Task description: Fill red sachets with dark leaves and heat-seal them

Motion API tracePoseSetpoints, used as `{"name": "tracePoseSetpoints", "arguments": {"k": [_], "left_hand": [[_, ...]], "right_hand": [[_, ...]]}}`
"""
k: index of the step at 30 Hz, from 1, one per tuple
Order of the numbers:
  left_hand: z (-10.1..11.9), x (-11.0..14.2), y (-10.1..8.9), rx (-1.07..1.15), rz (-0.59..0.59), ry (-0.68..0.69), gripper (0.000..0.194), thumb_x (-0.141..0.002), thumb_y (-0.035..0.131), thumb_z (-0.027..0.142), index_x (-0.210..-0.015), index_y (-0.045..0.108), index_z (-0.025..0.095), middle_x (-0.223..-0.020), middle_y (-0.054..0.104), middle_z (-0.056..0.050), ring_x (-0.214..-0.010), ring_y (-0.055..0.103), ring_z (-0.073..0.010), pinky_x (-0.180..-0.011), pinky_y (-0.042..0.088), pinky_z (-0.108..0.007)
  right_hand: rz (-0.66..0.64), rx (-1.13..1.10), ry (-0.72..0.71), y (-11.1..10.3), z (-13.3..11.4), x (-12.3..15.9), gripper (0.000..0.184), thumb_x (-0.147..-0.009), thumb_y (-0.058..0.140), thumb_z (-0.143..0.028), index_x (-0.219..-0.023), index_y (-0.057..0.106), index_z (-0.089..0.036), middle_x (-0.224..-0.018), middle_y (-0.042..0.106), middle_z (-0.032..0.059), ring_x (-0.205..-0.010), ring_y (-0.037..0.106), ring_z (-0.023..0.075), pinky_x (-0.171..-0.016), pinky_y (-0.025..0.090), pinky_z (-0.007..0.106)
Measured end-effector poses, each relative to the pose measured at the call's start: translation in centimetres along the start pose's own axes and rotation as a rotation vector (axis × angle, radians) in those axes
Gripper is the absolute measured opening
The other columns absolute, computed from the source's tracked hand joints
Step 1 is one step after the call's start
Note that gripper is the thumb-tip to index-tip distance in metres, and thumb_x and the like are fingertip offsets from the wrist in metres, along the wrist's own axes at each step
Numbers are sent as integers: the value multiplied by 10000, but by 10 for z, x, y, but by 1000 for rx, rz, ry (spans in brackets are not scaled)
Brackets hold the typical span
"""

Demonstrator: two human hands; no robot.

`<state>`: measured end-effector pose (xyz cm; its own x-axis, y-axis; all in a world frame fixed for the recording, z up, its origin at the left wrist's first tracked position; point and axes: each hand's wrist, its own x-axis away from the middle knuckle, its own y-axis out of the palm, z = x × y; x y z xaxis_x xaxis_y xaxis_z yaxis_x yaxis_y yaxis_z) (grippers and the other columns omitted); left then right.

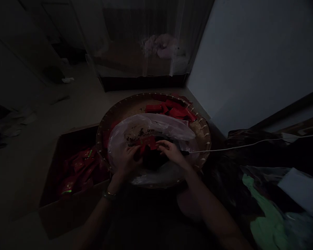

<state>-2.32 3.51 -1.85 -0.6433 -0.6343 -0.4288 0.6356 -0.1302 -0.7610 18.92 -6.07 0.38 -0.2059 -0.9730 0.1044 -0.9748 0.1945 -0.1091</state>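
Both my hands are over a round woven bamboo tray [206,132], in dim light. My left hand [131,159] has its fingers closed on a small red packet [149,141]. The fingertips of my right hand [169,151] are bent at the packet's right edge; whether they pinch it is too dark to be sure. Beneath lies a clear plastic bag [167,121] spread in the tray, with dark loose bits like tea leaves [142,132] on it. Below the packet is a black object, its shape lost in shadow. More red packets [172,109] lie at the tray's far side.
A cardboard box [48,187] of shiny red packets [78,166] stands left of the tray. From the tray's right side a white cord [232,147] runs rightward. Green cloth [266,215] and plastic lie at lower right. A white wall [258,62] rises beyond.
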Motion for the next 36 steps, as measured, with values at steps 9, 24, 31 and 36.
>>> {"name": "tracePoseSetpoints", "arguments": {"k": [9, 24, 31, 36], "left_hand": [[-5, 0, -1, 114, 41, -93, 453, -715, 644, 232, -1163, 596, 186, -1067, 674, -94, -962, 619, -242, -859, 502, -393], [-12, 4, 5, 102, 1, -70, 452, -744, 649, 268, -1179, 585, 164, -1077, 677, -111, -982, 627, -245, -871, 511, -399], [-13, 4, 6, 157, -4, -97, 463, -743, 647, 265, -1193, 583, 177, -1092, 676, -113, -992, 630, -249, -875, 513, -403], [-12, 3, 7, 174, -2, -113, 472, -735, 644, 254, -1196, 584, 176, -1105, 673, -113, -987, 633, -247, -869, 515, -399]], "right_hand": [[-357, 1224, -265, 37, -11, 20, 647, -787, 568, -44, -1381, 430, -259, -1355, 469, 131, -1149, 465, 290, -864, 509, 437], [-439, 1388, -344, 32, -4, 9, 242, -880, 488, -126, -1039, 658, -189, -1222, 528, 146, -1071, 498, 289, -673, 529, 334], [-398, 1288, -270, 20, 4, -4, 327, -827, 496, -58, -1120, 606, -151, -1201, 524, 137, -1039, 523, 245, -785, 504, 337], [-361, 1138, -257, 24, 7, -1, 332, -819, 522, -76, -1137, 593, -141, -1164, 535, 115, -1046, 536, 199, -893, 462, 318]]}}
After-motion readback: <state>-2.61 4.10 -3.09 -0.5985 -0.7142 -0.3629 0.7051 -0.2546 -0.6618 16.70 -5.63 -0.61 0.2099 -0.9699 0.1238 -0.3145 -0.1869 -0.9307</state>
